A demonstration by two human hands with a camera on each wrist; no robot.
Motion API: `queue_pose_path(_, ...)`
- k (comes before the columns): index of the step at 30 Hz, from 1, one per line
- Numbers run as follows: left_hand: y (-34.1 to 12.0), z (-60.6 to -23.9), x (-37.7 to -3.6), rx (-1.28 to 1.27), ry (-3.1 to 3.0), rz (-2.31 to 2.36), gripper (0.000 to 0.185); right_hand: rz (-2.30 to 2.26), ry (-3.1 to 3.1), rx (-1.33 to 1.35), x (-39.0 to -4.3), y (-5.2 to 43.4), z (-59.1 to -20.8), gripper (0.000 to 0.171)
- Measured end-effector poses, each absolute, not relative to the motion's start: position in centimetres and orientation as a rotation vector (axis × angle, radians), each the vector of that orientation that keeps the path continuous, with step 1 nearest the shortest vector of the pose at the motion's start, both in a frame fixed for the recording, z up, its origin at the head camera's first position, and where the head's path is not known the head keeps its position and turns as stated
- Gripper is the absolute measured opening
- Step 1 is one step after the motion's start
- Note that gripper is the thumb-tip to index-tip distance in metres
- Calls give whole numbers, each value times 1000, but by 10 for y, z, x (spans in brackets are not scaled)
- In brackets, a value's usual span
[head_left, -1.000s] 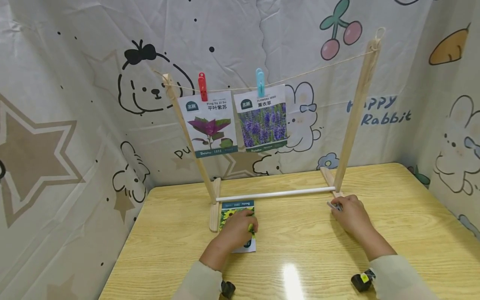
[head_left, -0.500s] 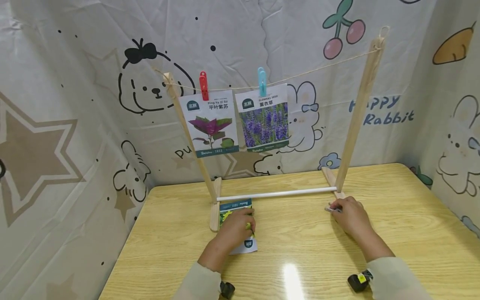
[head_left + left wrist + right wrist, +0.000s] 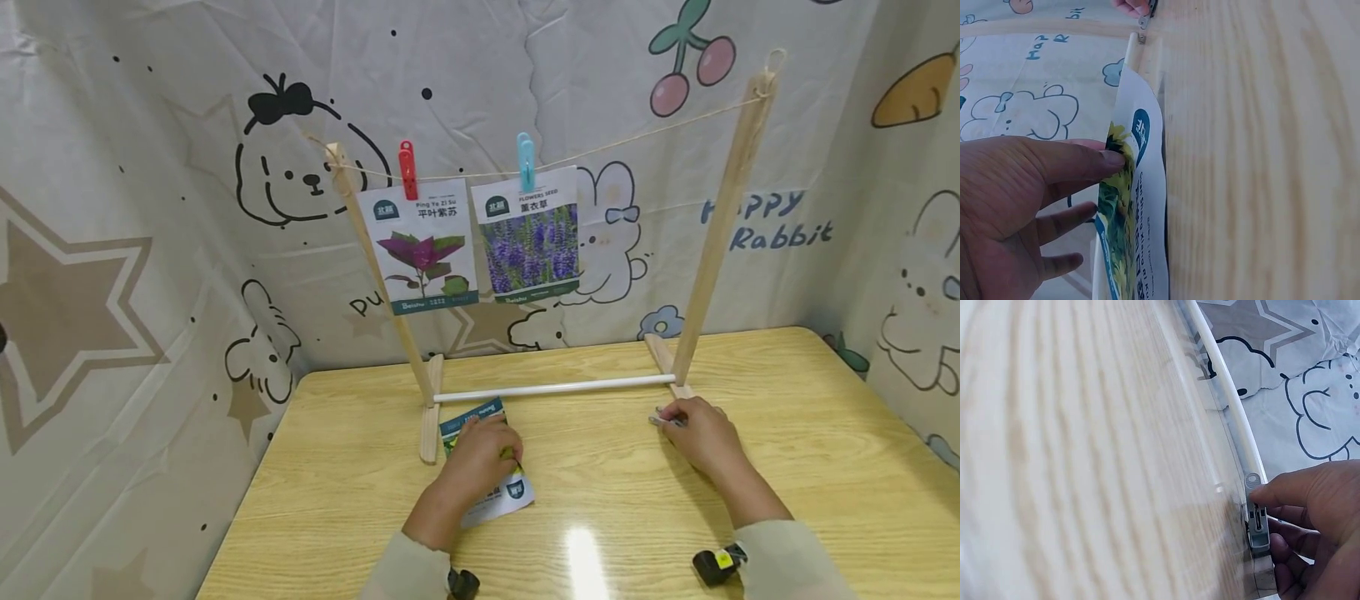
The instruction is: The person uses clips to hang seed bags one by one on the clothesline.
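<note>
A seed packet with yellow flowers lies turned at an angle on the table, partly hidden by my left hand. The left wrist view shows my thumb on the front of the seed packet and a finger behind it, so the hand pinches it by an edge. Beside the right foot of the wooden stand, my right hand holds a grey clothespin between thumb and fingers. A red clothespin and a blue clothespin each hold a seed packet on the string.
The stand has a left post, a right post and a white rod low between them. A purple-leaf packet and a lavender packet hang over the table. A printed cloth encloses the table's back and sides.
The packet under my left hand has turned, its near end swinging right and toward me. My right hand keeps its hold on the grey clothespin and has barely moved.
</note>
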State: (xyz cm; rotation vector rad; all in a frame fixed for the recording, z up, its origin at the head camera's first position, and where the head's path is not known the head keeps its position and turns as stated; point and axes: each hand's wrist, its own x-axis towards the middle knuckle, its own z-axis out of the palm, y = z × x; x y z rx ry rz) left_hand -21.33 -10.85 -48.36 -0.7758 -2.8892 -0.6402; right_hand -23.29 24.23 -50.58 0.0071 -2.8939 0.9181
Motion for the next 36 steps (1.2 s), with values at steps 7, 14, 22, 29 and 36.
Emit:
queue_pose_path(7,-108,-483,-215,-774,-2825,-653,12,938,-2897,-5,-232,242,-504,18)
queue_pose_path(14,-105,-478,-215,-714,-2783,-666,9,943,-2879,42,-230,242,-502,22)
queue_pose_path(22,-105,-478,-216,-647,-2711,-644,9,937,-2888,71,-232,243,-501,21)
queue_pose_path(29,-108,-470,-216,-575,-2644,-699,10,1079,-2905,69,-232,246,-499,25)
queue_pose_path(36,-110,-467,-218,-552,-2623,-717,10,1255,-2892,37,-231,245,-493,27)
